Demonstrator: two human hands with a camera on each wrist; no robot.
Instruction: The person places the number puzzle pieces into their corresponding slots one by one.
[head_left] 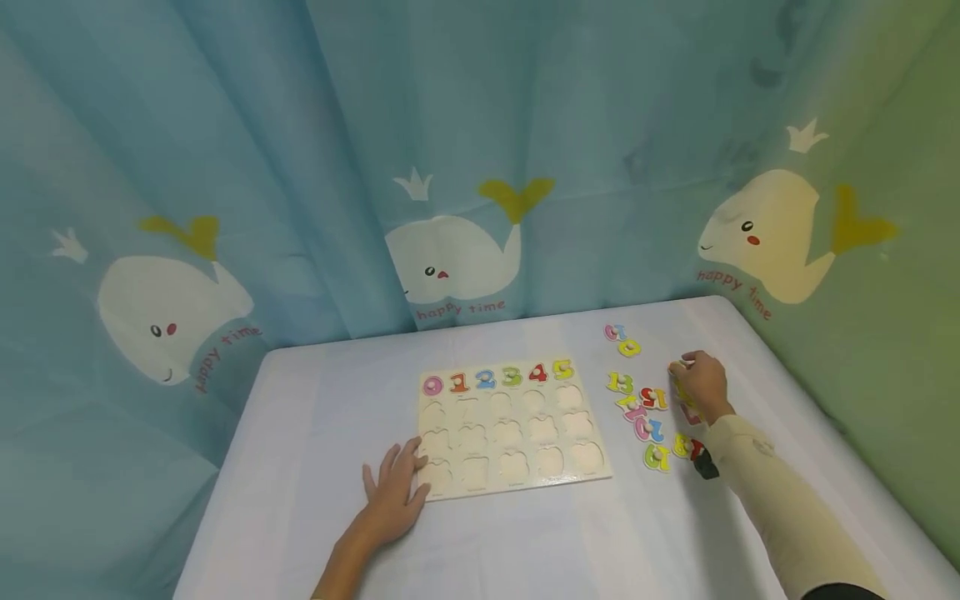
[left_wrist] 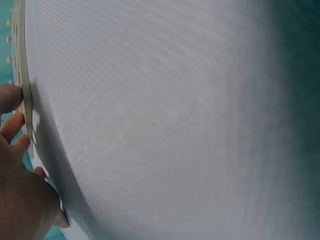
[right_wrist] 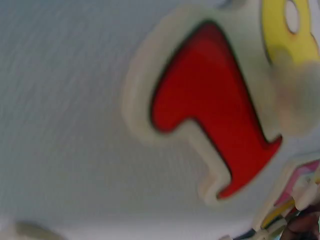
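Loose number piece (head_left: 678,367), small and pale, lies on the right part of the worktop (head_left: 315,392) at the far edge of a scatter of loose number pieces (head_left: 649,412); the right hand (head_left: 703,385) is curled over it, fingers (head_left: 684,365) pinching it at the tips, a hold that seems suited to lifting it by its small peg, though the peg itself is hidden. Right wrist view: a red numeral piece (right_wrist: 215,112) with pale border, close up and blurred, beside a yellow piece (right_wrist: 292,27). The scatter runs from a pink-and-yellow pair (head_left: 622,340) at the far end to a green piece (head_left: 657,457) nearest the sleeve (head_left: 780,500), pieces touching or just beside one another, leaving little bare cloth between them. Puzzle board (head_left: 512,432) sits at the middle, well apart from the scatter, with a bare strip between; its far row carries numerals 0 to 5, the three nearer rows showing vacant recesses. Left hand (head_left: 393,492), fingers straight and spread, rests flat on the near left corner of the board, apparently steadying it; the left wrist view shows fingertips (left_wrist: 11,97) against the board edge (left_wrist: 22,75). Open room: wide bare cloth left of the board and along the near side. Worktop's right edge lies near the scatter; whale-print curtain (head_left: 450,167) hangs close behind the far edge.
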